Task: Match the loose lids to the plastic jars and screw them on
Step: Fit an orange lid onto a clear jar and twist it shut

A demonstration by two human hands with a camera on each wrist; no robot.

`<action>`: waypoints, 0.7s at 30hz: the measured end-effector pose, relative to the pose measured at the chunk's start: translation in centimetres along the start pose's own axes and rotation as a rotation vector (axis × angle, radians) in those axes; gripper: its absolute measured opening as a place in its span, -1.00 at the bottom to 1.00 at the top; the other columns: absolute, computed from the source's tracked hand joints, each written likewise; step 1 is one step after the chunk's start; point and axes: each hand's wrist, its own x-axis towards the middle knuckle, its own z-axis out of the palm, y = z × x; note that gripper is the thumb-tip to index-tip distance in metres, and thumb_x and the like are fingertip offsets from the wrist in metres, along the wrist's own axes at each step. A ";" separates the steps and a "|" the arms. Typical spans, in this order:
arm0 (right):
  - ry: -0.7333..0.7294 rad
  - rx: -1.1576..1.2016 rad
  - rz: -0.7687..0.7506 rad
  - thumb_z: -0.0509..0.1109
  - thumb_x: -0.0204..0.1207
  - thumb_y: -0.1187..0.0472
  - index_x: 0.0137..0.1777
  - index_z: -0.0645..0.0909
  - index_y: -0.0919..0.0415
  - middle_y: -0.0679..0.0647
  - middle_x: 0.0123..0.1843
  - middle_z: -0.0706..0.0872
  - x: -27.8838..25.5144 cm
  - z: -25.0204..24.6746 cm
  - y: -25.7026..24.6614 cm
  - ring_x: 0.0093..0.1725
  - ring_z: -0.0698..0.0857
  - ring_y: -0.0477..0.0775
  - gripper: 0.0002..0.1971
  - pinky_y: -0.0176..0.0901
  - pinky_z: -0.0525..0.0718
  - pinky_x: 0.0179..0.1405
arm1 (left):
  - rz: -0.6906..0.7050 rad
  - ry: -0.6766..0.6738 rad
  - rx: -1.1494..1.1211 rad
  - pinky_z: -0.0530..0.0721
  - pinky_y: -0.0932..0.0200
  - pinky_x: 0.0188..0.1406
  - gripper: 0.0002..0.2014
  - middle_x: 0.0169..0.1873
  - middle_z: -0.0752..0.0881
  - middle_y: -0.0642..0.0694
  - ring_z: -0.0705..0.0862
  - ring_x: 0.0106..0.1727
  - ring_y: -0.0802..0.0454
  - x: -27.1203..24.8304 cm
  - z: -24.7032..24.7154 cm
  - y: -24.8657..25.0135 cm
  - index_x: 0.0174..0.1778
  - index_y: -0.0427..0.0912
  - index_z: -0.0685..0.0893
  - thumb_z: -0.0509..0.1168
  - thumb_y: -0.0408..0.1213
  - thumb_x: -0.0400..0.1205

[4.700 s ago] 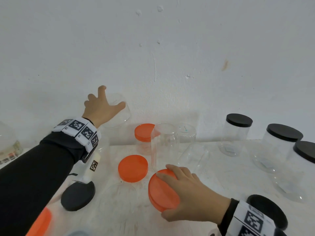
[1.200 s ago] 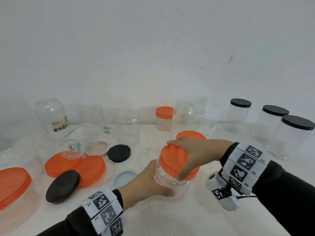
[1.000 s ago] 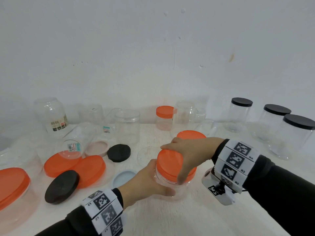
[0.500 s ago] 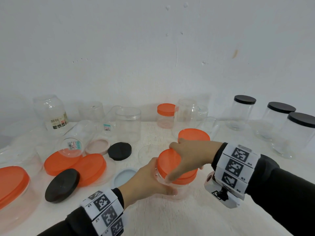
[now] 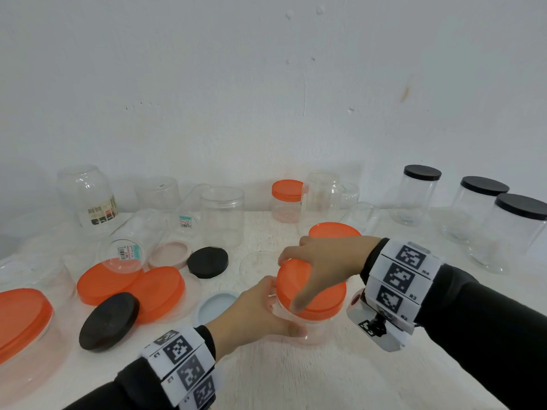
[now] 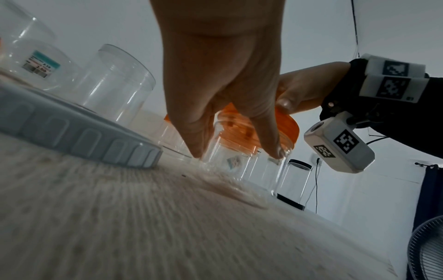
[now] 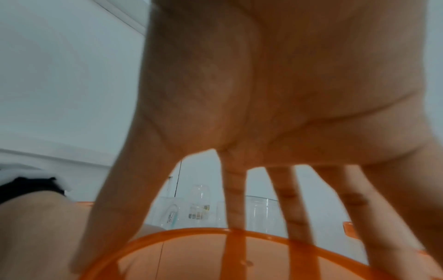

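Note:
A small clear plastic jar (image 5: 313,329) stands on the white table near the front centre. An orange lid (image 5: 321,300) sits on its mouth. My right hand (image 5: 319,261) reaches over from the right, its fingers and thumb spread around the lid's rim, as the right wrist view shows with the orange lid (image 7: 227,255) below the fingers (image 7: 294,204). My left hand (image 5: 254,315) grips the jar's body from the left. In the left wrist view, its fingers (image 6: 266,136) clasp the clear jar (image 6: 239,159) under the orange lid (image 6: 286,127).
Loose lids lie to the left: orange ones (image 5: 157,291), black ones (image 5: 109,321) (image 5: 208,261), a pink one (image 5: 171,254), a pale blue one (image 5: 214,306). Several open clear jars (image 5: 222,217) line the back. Black-lidded jars (image 5: 417,196) stand at the right. Another orange lid (image 5: 334,230) lies behind my right hand.
Earlier my right hand picked up the orange lid and set it on the jar held by my left hand. Over the last second the right hand has turned round the lid.

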 end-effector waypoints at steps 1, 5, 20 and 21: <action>-0.001 -0.010 0.016 0.45 0.24 -0.47 0.51 0.21 -0.36 -0.14 0.31 0.33 -0.1 0.0 -0.1 0.14 0.48 0.05 -0.16 0.00 0.59 0.02 | -0.008 -0.013 -0.010 0.46 0.14 0.50 -0.15 0.38 0.56 0.18 0.53 0.42 0.19 0.0 0.0 -0.1 0.44 0.07 0.41 0.69 -0.11 0.27; -0.009 -0.034 0.037 0.41 0.26 -0.48 0.58 0.13 -0.30 -0.07 0.41 0.33 -0.2 0.3 -0.2 0.19 0.45 0.05 -0.09 0.01 0.56 0.08 | -0.002 -0.045 -0.040 0.42 0.20 0.50 -0.17 0.40 0.54 0.21 0.51 0.43 0.24 0.0 -0.2 -0.4 0.44 0.09 0.41 0.68 -0.10 0.30; 0.077 0.076 0.147 0.31 0.08 -0.65 0.62 0.07 -0.21 0.04 0.48 0.28 0.1 2.3 -0.3 -0.10 0.49 0.08 0.12 0.00 0.64 -0.15 | 0.061 -0.008 0.081 0.55 0.10 0.42 0.02 0.37 0.56 0.22 0.54 0.41 0.18 0.3 0.1 0.5 0.57 0.13 0.26 0.69 0.02 0.24; 0.059 0.077 0.141 0.32 0.09 -0.65 0.63 0.03 -0.23 0.04 0.54 0.24 0.1 2.2 -0.2 0.02 0.55 0.11 0.13 0.04 0.65 -0.04 | 0.062 -0.010 0.086 0.55 0.13 0.40 0.02 0.37 0.56 0.23 0.54 0.40 0.18 0.4 0.1 0.5 0.57 0.14 0.26 0.69 0.02 0.24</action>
